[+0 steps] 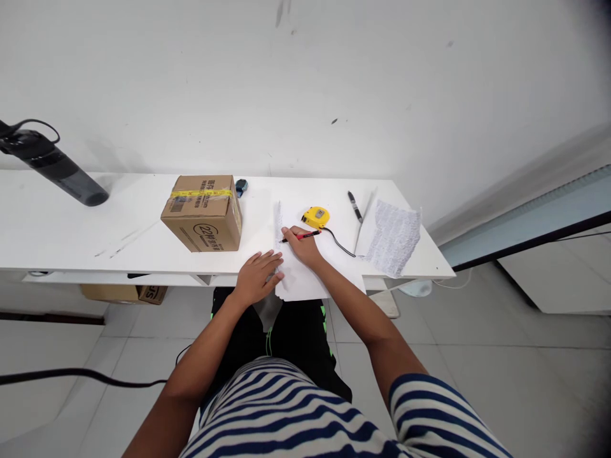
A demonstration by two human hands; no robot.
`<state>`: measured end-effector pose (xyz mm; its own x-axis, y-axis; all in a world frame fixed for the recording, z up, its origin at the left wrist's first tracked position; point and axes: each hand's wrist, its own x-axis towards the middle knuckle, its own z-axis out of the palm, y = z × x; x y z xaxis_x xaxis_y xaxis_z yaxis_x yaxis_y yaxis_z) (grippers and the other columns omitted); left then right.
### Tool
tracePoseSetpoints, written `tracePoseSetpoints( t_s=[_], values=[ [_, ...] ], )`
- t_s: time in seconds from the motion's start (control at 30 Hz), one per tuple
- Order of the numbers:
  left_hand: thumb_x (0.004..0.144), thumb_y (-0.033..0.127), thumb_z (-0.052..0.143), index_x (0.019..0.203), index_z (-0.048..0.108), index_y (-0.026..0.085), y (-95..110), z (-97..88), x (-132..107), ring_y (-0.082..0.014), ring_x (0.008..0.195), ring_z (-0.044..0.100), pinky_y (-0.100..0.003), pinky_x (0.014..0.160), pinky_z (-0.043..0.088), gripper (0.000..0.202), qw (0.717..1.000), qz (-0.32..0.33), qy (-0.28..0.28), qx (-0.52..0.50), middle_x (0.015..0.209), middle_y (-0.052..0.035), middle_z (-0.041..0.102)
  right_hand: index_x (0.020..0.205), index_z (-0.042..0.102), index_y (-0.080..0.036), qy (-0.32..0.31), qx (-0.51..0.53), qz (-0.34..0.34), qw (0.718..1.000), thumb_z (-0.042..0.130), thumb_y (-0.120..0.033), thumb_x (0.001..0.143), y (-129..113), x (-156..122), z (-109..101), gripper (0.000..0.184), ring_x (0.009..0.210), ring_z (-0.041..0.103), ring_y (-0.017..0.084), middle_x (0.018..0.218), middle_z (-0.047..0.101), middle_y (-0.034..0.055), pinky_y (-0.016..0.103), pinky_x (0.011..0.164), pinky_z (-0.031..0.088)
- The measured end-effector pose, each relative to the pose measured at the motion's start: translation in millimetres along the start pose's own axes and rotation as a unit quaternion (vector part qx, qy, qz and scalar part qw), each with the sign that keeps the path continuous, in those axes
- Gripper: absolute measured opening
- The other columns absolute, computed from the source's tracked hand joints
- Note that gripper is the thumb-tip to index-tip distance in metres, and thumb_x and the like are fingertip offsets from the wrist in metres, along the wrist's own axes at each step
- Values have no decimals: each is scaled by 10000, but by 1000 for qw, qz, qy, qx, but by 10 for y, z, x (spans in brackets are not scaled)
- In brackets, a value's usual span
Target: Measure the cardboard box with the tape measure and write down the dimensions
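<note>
My right hand (303,247) is closed around a red pen (301,236), its tip on the white paper (305,277) that lies on the white table (95,222). My left hand (258,275) lies flat on the paper's left edge with fingers spread. A yellow tape measure (316,217) with a black strap sits just beyond the right hand. A taped cardboard box (203,213) stands to the left of the paper.
A black pen (354,206) and a printed sheet (394,236) lie at the table's right end. A small blue object (241,187) sits behind the box. A dark bottle (52,166) stands at far left. Another cardboard box (125,294) sits under the table, a black cable (76,375) on the floor.
</note>
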<state>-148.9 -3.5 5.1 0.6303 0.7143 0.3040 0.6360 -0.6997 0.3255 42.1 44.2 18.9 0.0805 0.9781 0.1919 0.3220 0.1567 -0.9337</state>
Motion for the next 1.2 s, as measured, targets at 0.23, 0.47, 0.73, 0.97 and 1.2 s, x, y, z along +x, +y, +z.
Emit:
tracePoseSetpoints(
  t_s=[0.23, 0.47, 0.73, 0.97, 1.2],
  values=[
    [977, 448, 416, 1319, 595, 274, 5, -4, 4, -222, 1354, 484, -443, 1149, 356, 424, 1000, -2, 10, -17, 1390, -35, 588, 692, 576, -220, -7, -12, 21, 1000, 500, -636, 854, -8, 5, -9, 453, 740, 577, 172, 701, 620, -6, 291, 716, 439],
    [985, 452, 395, 1320, 590, 249, 8, 0, 6, -219, 1360, 476, -433, 1154, 340, 438, 1000, 0, 2, -6, 1404, -33, 575, 705, 579, -217, -5, -9, 21, 1000, 504, -645, 850, -13, 5, -1, 458, 717, 566, 168, 681, 602, -13, 292, 699, 428],
    [986, 458, 389, 1327, 583, 257, -4, -4, 7, -216, 1363, 472, -440, 1157, 336, 441, 1000, -1, -2, -9, 1405, -40, 575, 968, 644, -215, 35, -38, -42, 998, 525, -563, 867, 51, 4, -16, 381, 798, 587, 182, 863, 660, 29, 311, 767, 472],
    [974, 451, 406, 1243, 635, 245, 73, -104, -107, -214, 1280, 554, -424, 1089, 421, 409, 996, 27, 58, -61, 1314, -68, 647, 1328, 541, -216, 61, -94, -61, 992, 380, -325, 904, 214, 94, 34, 467, 906, 609, 203, 1243, 609, 113, 398, 870, 496],
    [945, 480, 448, 934, 682, 228, -89, -973, -437, -238, 1026, 651, -444, 996, 456, 343, 908, -109, 404, -15, 973, -80, 720, 1347, 511, -171, 220, -280, 16, 934, 407, -424, 882, 138, 284, -418, 539, 1303, 415, 321, 1408, 478, 167, 513, 1048, 352]
  ],
)
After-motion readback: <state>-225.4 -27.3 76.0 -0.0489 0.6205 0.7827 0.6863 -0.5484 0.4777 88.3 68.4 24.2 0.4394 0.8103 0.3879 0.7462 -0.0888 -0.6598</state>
